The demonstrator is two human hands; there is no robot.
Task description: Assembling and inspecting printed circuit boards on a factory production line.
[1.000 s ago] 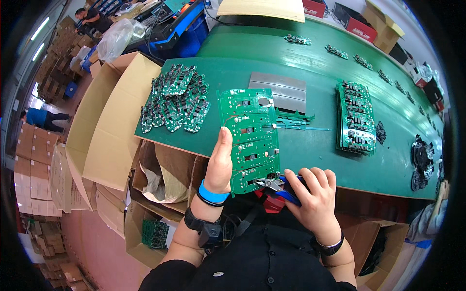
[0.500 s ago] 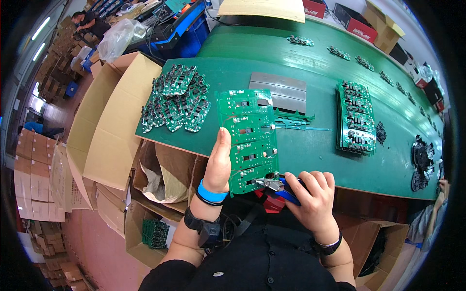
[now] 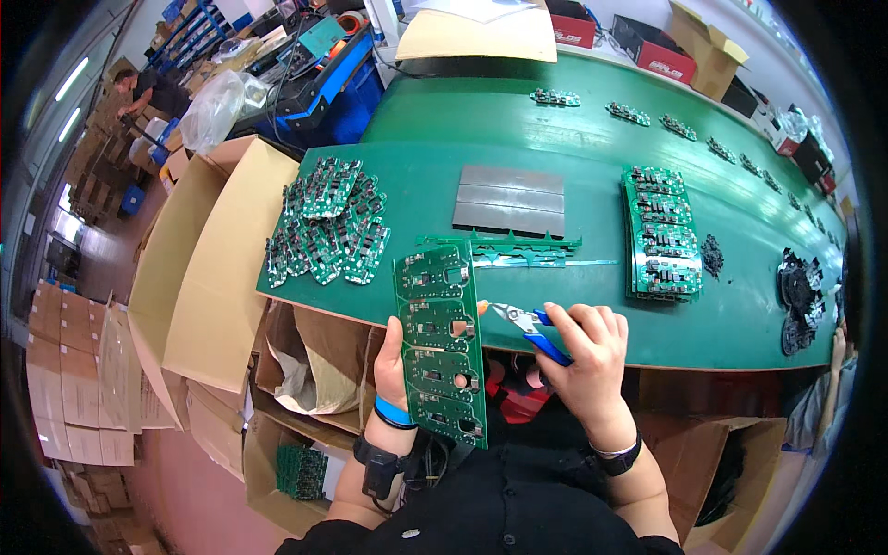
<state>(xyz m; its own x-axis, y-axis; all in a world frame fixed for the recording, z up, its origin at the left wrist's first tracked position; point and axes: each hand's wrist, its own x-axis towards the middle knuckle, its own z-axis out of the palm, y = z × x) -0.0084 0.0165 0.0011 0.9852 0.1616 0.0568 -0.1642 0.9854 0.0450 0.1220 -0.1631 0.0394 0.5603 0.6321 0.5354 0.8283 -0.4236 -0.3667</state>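
Far left: box stack [image 3: 79, 361], white labels too small to read, edge lost in the dark rim; reddish floor [image 3: 185, 472] beside it. Person in dark clothing [image 3: 143, 97] further back, small and partly hidden. Tall open box [image 3: 227, 268] stands against the left end of the green counter [image 3: 416, 185]. Heap of small circuit boards [image 3: 328, 222] on that end, lower ones buried, can't count them. Left hand [image 3: 390, 370] is gripping the circuit board panel [image 3: 437, 347], thumb on its left edge, fingers mostly hidden behind; panel is held up tilted in front of the counter's near edge. Grey plates [image 3: 509, 199] and thin green strips [image 3: 527, 248] lie beyond, strips partly covered by the panel. Right hand [image 3: 592, 356] is wrapped round the blue-handled cutters [image 3: 548, 348], tips just beside the panel's right edge; can't tell if they touch. Red box [image 3: 652, 51] at the back, white lettering on its side. Then panel stack [image 3: 661, 231], black bits [image 3: 712, 256], black parts [image 3: 800, 301], the last hard to make out. Open box at lower right [image 3: 740, 481], dark contents unclear.
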